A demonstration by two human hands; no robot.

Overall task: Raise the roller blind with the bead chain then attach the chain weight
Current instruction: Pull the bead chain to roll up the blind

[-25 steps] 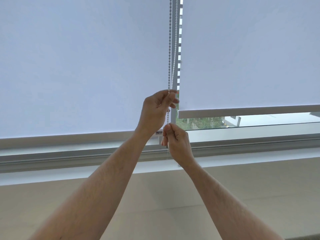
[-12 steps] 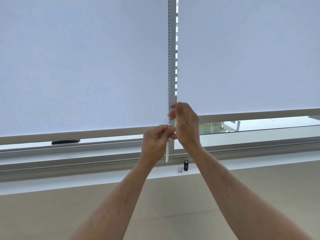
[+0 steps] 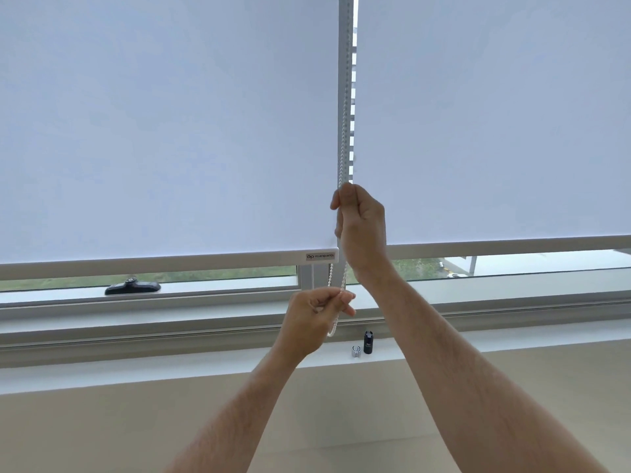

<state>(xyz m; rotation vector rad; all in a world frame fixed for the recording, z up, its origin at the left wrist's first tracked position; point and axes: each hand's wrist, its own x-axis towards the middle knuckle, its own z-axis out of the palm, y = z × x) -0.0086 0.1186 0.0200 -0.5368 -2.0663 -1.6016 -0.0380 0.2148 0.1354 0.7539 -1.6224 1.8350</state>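
Note:
A white bead chain (image 3: 344, 131) hangs down the frame post between two white roller blinds. My right hand (image 3: 362, 227) is closed around the chain high up, level with the lower part of the left blind (image 3: 170, 131). My left hand (image 3: 314, 319) pinches the chain lower down, just above its bottom loop, which dangles over the sill. The left blind's bottom bar (image 3: 153, 264) sits a little above the window's lower frame, showing a strip of glass. A small black chain weight (image 3: 368, 342) and a silver clip piece (image 3: 356, 351) stand on the sill under my hands.
The right blind (image 3: 495, 114) hangs with its bottom bar (image 3: 512, 245) slightly higher than the left one. A black window handle (image 3: 132, 287) lies on the lower frame at left. Below the white sill (image 3: 170, 367) is a beige wall.
The left blind's bottom bar has risen, uncovering the window handle and a strip of glass. My right hand went up above my left on the chain, and my left hand moved down.

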